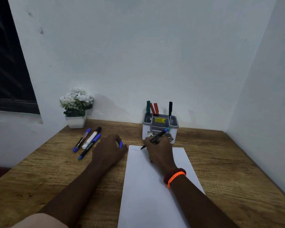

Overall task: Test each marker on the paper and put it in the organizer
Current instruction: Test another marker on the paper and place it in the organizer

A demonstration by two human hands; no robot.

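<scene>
My right hand (160, 150) grips an uncapped black marker (155, 137) with a teal end, its tip touching the top of the white paper (148, 195) beside faint scribbles. My left hand (108, 149) rests on the desk left of the paper and holds a blue cap (120, 144) between its fingers. Three markers lie to the left: a blue-capped one (81, 140), a white one with a black cap (91, 137) and a black one with a blue cap (89, 146). The white and grey organizer (160, 127) stands behind the paper and holds green, red and black markers.
A white pot of white flowers (76, 107) stands at the desk's back left corner. White walls close off the wooden desk (220, 162) at the back and right. A dark window (7, 71) is on the left.
</scene>
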